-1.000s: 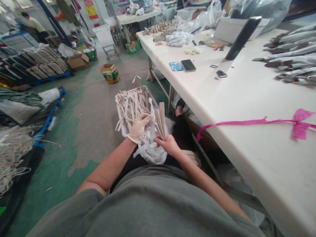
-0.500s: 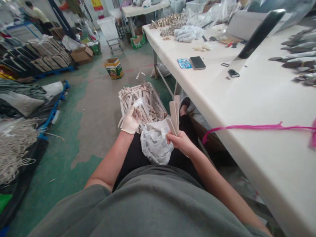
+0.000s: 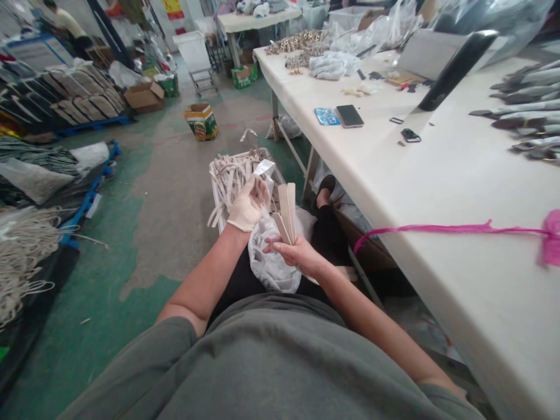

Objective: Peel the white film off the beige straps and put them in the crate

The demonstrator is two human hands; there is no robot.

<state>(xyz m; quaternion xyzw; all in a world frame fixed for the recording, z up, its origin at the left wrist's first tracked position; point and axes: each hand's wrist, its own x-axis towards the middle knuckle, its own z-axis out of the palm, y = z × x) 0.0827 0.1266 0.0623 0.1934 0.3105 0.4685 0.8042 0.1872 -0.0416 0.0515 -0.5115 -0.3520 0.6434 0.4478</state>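
Here, the hands were held apart: near the frame's centre, beige strips [image 3: 287, 205] were clamped in the right hand [image 3: 298, 254], while a white film piece [image 3: 264, 168] was pinched by the gloved left hand [image 3: 247, 205]; a white bag [image 3: 276, 274] was seen just below centre.

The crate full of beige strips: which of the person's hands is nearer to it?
The left. The gloved left hand is by the near end of the crate; the bare right hand is farther back, over the white bag.

Left hand [image 3: 248, 206]: white strip [image 3: 265, 168] | right hand [image 3: 301, 255]: beige strips [image 3: 287, 210] | white bag [image 3: 273, 273] on lap [image 3: 234, 268]
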